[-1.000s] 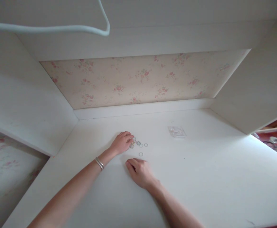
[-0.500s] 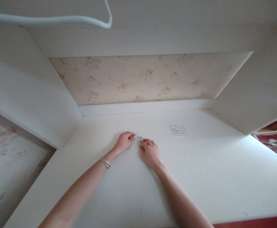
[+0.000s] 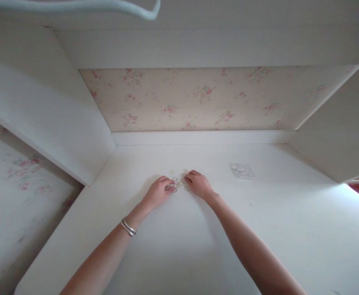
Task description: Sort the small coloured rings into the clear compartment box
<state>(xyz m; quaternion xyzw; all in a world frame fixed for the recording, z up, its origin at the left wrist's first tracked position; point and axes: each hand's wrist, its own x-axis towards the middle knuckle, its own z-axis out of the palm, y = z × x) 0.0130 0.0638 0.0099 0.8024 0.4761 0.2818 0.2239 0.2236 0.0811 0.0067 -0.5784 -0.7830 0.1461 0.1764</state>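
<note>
The right hand (image 3: 200,185) has come up from nearer the front edge of the white desk (image 3: 259,229) to meet the left hand (image 3: 158,191). Both, fingers curled, are now touching and bunching the small pale rubber rings (image 3: 178,183) near the back edge; whether either is gripping any, I cannot tell.

White alcove with floral backing

A white counter (image 3: 197,246) runs back to a wall of pale wallpaper with small pink roses (image 3: 197,100), boxed in by white side panels (image 3: 44,106) and a white board overhead. A small clear plastic packet (image 3: 241,171) lies flat on the counter, toward the right rear. A pale blue cord (image 3: 105,6) loops across the top edge. More rose wallpaper (image 3: 16,180) shows at the far left.
</note>
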